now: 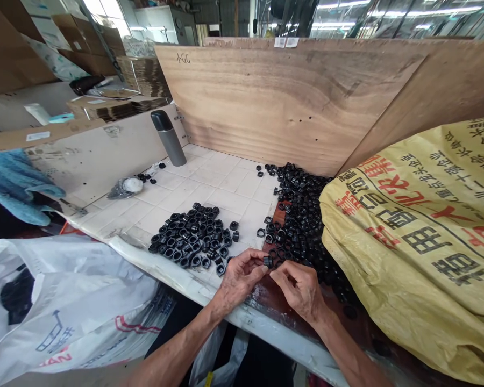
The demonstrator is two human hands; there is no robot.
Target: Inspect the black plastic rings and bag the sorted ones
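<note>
Between the thumb and fingers of my left hand (pixel 242 277) is a small black ring-shaped part (pixel 268 262), held over the table's front edge. My right hand (pixel 300 287) is close beside it on the right, fingers pinched together; whatever they grip is too small to make out. A loose pile of black rings (pixel 189 236) lies on the pale tabletop (pixel 210 185) to the left of my hands. A larger heap of black rings (pixel 302 215) spreads behind and to the right of them, partly on a reddish-brown surface.
A yellow printed sack (pixel 419 231) bulges at the right. A grey bottle with a black lid (pixel 169 140) stands at the back left, near a small clear bag (pixel 123 188). Wooden boards (pixel 282 97) wall the back. A white bag (pixel 76 301) hangs front left, below a blue glove (pixel 16 180).
</note>
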